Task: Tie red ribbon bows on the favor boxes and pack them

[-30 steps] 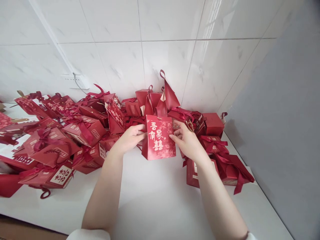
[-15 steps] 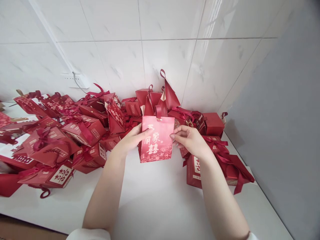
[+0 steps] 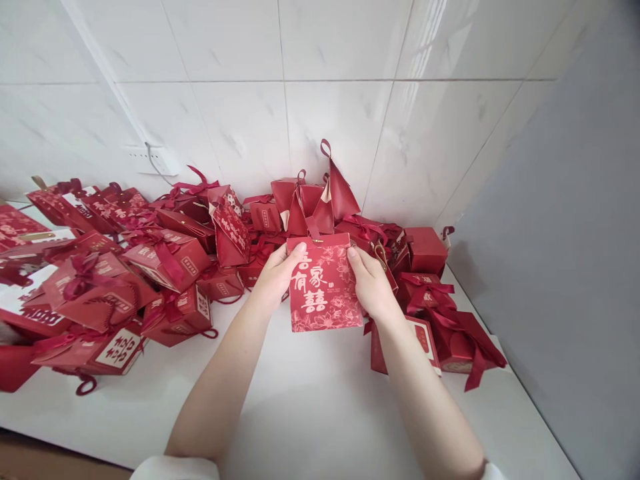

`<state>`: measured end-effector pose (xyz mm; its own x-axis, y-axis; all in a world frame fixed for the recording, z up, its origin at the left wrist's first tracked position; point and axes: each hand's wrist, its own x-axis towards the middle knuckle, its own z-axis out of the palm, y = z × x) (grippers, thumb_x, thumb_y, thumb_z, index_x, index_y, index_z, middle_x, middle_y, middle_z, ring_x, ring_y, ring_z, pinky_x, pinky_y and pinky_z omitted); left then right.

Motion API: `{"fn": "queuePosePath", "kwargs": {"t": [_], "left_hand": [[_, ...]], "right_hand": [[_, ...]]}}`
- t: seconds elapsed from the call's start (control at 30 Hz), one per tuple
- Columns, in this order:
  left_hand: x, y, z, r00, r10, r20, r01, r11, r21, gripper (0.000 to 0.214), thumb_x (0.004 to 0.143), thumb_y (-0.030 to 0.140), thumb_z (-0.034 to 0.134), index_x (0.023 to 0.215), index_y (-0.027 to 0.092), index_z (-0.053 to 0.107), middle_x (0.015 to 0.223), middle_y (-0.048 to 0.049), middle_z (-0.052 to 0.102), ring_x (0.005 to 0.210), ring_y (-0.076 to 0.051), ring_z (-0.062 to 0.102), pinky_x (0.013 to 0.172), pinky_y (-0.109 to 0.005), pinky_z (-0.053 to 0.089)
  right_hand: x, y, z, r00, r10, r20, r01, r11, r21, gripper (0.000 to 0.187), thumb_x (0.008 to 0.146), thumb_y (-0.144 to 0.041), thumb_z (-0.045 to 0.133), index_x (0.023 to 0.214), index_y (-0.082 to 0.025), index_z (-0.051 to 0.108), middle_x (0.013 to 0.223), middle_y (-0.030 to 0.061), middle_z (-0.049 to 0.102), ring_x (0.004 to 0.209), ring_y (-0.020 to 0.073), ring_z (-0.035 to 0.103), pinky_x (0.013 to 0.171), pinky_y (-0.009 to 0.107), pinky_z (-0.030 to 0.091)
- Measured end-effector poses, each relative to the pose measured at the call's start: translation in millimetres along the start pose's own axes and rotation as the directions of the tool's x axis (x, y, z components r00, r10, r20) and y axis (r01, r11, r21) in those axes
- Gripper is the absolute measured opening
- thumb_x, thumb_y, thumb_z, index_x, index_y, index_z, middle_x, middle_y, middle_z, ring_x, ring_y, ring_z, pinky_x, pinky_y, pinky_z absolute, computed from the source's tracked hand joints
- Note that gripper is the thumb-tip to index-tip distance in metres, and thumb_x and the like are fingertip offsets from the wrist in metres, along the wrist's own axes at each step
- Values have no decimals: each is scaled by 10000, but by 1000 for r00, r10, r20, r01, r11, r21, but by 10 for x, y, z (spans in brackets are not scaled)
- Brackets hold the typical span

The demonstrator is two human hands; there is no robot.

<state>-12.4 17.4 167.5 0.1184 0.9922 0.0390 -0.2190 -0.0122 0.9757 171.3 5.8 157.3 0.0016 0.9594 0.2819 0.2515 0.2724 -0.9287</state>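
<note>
A flat red paper gift bag (image 3: 324, 293) with gold characters and a flower print is held up between both hands above the white table (image 3: 310, 407). My left hand (image 3: 277, 273) pinches its upper left corner, thumb on the front face. My right hand (image 3: 370, 283) grips the upper right edge, fingers behind the bag. A red ribbon loop shows just above the bag's top edge.
Many red gift boxes and bags with ribbons lie heaped along the tiled wall, a big pile at the left (image 3: 115, 267) and a smaller one at the right (image 3: 440, 313). A white wall socket (image 3: 160, 161) sits above the left pile. A grey wall (image 3: 575, 267) bounds the right side.
The bag was turned and pressed flatter, and has shifted slightly right and down. Both hands moved from its sides up to its top corners.
</note>
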Motion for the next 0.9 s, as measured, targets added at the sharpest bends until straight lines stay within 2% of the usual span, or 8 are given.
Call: {"fn": "queuePosePath", "kwargs": {"t": [0.1, 0.17, 0.27, 0.37, 0.47, 0.63, 0.8, 0.9], "left_hand": [[-32, 47, -29, 997, -27, 72, 17, 991, 136, 402, 805, 469, 729, 1085, 195, 638, 1139, -71, 722, 1021, -249, 687, 867, -330, 538], [-55, 94, -50, 986, -73, 151, 38, 975, 220, 461, 802, 453, 737, 1178, 216, 616, 1247, -75, 679, 1123, -268, 647, 931, -358, 518], [-80, 162, -88, 928, -215, 304, 102, 932, 349, 617, 754, 406, 791, 1308, 252, 566, 1361, -75, 609, 1222, -286, 591, 991, -392, 498], [-84, 186, -119, 884, -311, 350, 152, 898, 414, 604, 764, 439, 776, 1309, 266, 581, 1359, -73, 607, 1200, -278, 602, 934, -376, 524], [-74, 164, -136, 910, -281, 306, 171, 925, 340, 552, 814, 506, 707, 1305, 285, 585, 1285, -66, 647, 1094, -244, 647, 789, -306, 546], [-57, 137, -159, 958, -239, 155, 198, 950, 241, 556, 807, 555, 691, 1272, 256, 633, 1118, -83, 713, 866, -212, 688, 552, -218, 491], [9, 102, -128, 991, -124, 48, 119, 989, 90, 536, 840, 548, 646, 1299, 274, 602, 1213, -82, 674, 858, -215, 698, 648, -311, 596], [47, 39, -64, 997, -80, -4, 80, 995, 53, 596, 854, 467, 655, 1406, 336, 474, 1256, -62, 647, 781, -172, 696, 669, -336, 606]], "right_hand": [[-7, -12, -13, 995, -57, -79, 52, 996, -69, 391, 998, -506, 357, 769, -219, 491, 702, -18, 544, 666, 165, 493, 658, 275, 367], [-4, -11, -27, 988, -85, -126, 77, 995, -69, 379, 1003, -485, 364, 758, -218, 474, 694, -21, 528, 661, 160, 480, 650, 272, 357], [6, -13, -43, 954, -110, -279, 111, 994, -15, 361, 1005, -461, 374, 773, -211, 492, 746, -8, 545, 697, 161, 482, 670, 272, 366], [0, -34, -35, 907, -105, -407, 130, 991, 34, 350, 1003, -458, 379, 788, -211, 504, 745, -8, 532, 696, 160, 471, 664, 269, 373], [-17, -51, -11, 898, -96, -430, 146, 986, 86, 349, 1001, -469, 383, 798, -214, 510, 773, -3, 552, 723, 166, 495, 688, 274, 391], [-15, -35, 0, 934, -56, -353, 140, 966, 218, 341, 989, -506, 413, 876, -222, 565, 890, 8, 617, 821, 179, 561, 778, 292, 443], [-40, -85, -19, 995, -63, -74, 85, 928, 363, 379, 960, -543, 474, 1139, -250, 636, 1174, 32, 678, 1064, 232, 633, 928, 355, 499], [-87, -141, -3, 992, -109, 67, 85, 952, 296, 452, 971, -521, 474, 1356, -300, 564, 1414, -1, 570, 1314, 238, 517, 1100, 387, 415]]}}
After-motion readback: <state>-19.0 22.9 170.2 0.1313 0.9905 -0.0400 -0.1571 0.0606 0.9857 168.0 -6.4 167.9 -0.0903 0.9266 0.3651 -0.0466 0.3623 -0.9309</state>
